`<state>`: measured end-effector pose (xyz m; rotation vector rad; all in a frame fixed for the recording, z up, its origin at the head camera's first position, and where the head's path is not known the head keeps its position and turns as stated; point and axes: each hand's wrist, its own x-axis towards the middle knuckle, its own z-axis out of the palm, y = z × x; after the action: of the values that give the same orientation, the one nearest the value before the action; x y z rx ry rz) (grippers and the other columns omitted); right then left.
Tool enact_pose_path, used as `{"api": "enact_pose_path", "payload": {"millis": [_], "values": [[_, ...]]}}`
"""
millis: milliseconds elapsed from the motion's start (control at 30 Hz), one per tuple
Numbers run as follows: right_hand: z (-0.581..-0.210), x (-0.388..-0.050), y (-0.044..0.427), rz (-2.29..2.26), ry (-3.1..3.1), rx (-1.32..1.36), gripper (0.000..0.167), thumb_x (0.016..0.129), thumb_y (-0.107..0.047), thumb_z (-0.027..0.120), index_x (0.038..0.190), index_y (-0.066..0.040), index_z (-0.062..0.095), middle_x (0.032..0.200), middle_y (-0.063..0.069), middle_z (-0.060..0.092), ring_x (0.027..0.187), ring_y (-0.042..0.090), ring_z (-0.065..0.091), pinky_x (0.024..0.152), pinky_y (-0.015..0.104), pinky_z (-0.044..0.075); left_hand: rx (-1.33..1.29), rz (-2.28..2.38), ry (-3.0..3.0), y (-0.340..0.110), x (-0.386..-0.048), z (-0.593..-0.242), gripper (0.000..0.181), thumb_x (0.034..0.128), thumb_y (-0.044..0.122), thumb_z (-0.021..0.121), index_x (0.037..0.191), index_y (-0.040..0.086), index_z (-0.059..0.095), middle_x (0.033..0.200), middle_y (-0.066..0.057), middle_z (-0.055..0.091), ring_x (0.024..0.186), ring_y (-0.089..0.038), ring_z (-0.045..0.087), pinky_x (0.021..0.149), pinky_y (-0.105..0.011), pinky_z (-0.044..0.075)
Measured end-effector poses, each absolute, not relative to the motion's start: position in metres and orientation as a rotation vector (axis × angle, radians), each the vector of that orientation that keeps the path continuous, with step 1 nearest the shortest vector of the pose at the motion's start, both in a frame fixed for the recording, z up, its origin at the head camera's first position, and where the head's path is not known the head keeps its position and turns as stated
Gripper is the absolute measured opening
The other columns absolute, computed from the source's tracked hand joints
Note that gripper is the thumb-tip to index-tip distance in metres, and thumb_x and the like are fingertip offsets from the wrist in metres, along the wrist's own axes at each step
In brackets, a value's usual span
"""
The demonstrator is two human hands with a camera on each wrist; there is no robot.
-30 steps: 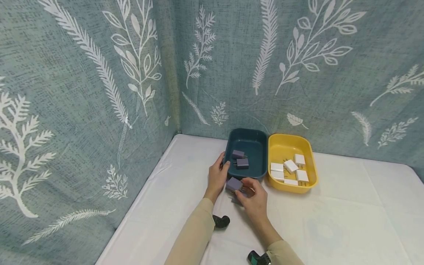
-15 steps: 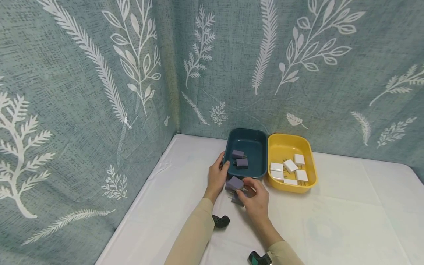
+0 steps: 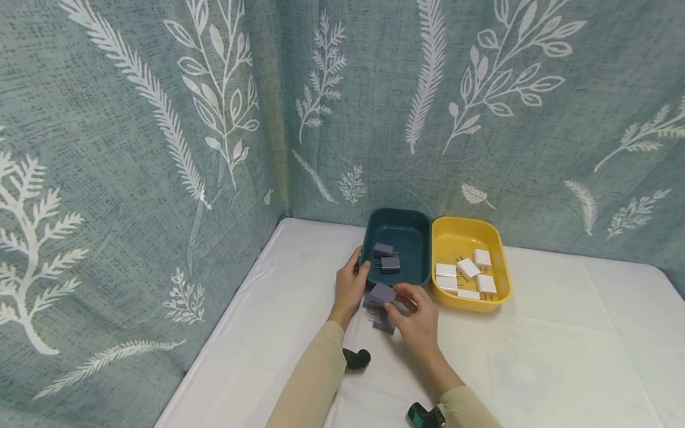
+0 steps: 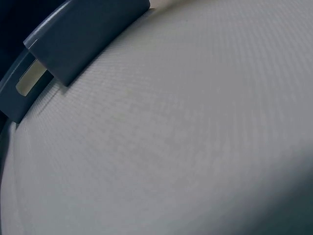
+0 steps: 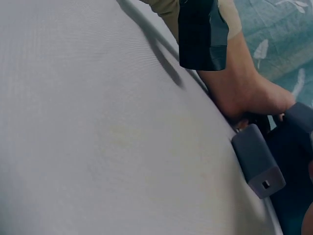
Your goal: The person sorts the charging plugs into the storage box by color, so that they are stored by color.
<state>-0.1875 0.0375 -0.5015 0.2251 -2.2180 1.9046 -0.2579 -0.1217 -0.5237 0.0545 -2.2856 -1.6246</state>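
Note:
My left hand [image 3: 350, 291] holds the left side of a dark blue tray [image 3: 412, 220], thumb at its near left rim. Two purple plug chargers [image 3: 390, 265] lie inside the tray. My right hand [image 3: 421, 318] pinches another purple charger [image 3: 382, 293] between thumb and fingers, just in front of the tray and above the table. Below it a loose purple charger [image 3: 383, 322] lies on the cloth, with one more partly hidden behind the held one. The right wrist view shows a charger [image 5: 259, 161] on the cloth near my left hand. Dark charger blocks [image 4: 88, 39] fill the left wrist view's upper left corner.
Against the blue tray's right side stands a yellow tray [image 3: 455, 229] with several white chargers [image 3: 469, 268]. A patterned curtain [image 3: 374, 119] rises behind and to the left of the white-clothed table [image 3: 562, 339]. Dark camera mounts [image 3: 357, 358] sit at both wrists.
My right hand has shifted slightly to the right and up with the pinched charger, which has turned a little. My left hand stays on the tray.

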Motion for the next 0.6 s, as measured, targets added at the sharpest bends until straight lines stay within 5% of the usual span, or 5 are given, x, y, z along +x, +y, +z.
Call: {"api": "enact_pose_path", "payload": {"millis": [200,600], "values": [[-0.487,-0.184,0.04,1.866,-2.212,0.256,0.036,0.077,0.003,0.078,0.111,0.003,0.065,0.11,0.016,0.065,0.105,0.029,0.065,0.094,0.039,0.054,0.063,-1.623,-2.286,-0.122,-0.258,-0.525,0.049,0.097,0.022,0.052,0.144,0.008,0.048,0.141,-0.013,0.056,0.128,-0.025,0.056,0.106,-0.04,0.047],[-0.495,-0.195,0.048,1.793,-2.086,0.271,0.036,0.076,-0.001,0.08,0.109,-0.003,0.066,0.108,0.009,0.066,0.101,0.021,0.066,0.088,0.018,0.054,0.074,-1.636,-2.282,-0.121,-0.258,-0.525,0.049,0.097,0.022,0.053,0.145,0.011,0.048,0.144,-0.011,0.053,0.13,-0.024,0.054,0.107,-0.039,0.046]]}}
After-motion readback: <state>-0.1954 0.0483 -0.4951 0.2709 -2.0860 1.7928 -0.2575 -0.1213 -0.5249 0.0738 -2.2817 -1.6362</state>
